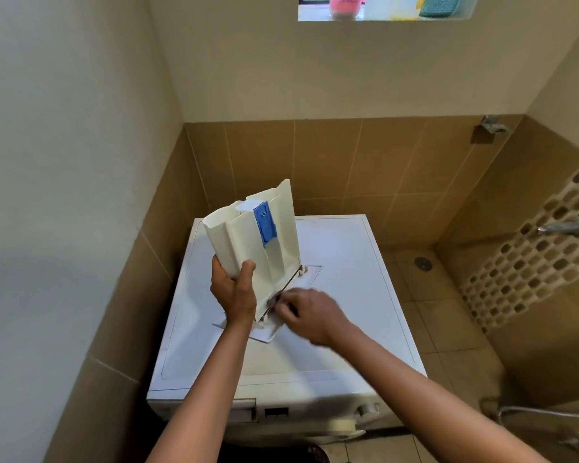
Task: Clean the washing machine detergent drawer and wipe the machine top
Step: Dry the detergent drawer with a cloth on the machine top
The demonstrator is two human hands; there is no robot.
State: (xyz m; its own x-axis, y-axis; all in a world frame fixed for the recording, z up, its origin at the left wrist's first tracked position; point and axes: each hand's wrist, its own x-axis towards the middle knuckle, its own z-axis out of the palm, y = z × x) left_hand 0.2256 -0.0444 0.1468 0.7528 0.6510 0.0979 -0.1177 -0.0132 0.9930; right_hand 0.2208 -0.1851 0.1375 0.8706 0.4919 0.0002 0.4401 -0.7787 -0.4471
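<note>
A cream detergent drawer [248, 235] with a blue insert [265, 225] stands on end on the white washing machine top [341, 295], its front panel [264, 330] flat against the lid. My left hand [231, 289] grips the drawer's left side near the bottom, thumb in front. My right hand [310, 312] is at the drawer's lower right edge, fingers curled and blurred; a small dark thing seems pinched there, but I cannot tell what. The empty drawer slot [244, 411] shows on the machine's front at the upper left.
The machine stands in a tiled corner, a wall close on its left. To the right are a shower floor with a drain [422, 262], a wall tap [562, 227] and a metal fixture [549, 426]. A high window ledge [385, 15] holds a pink container and a teal cloth.
</note>
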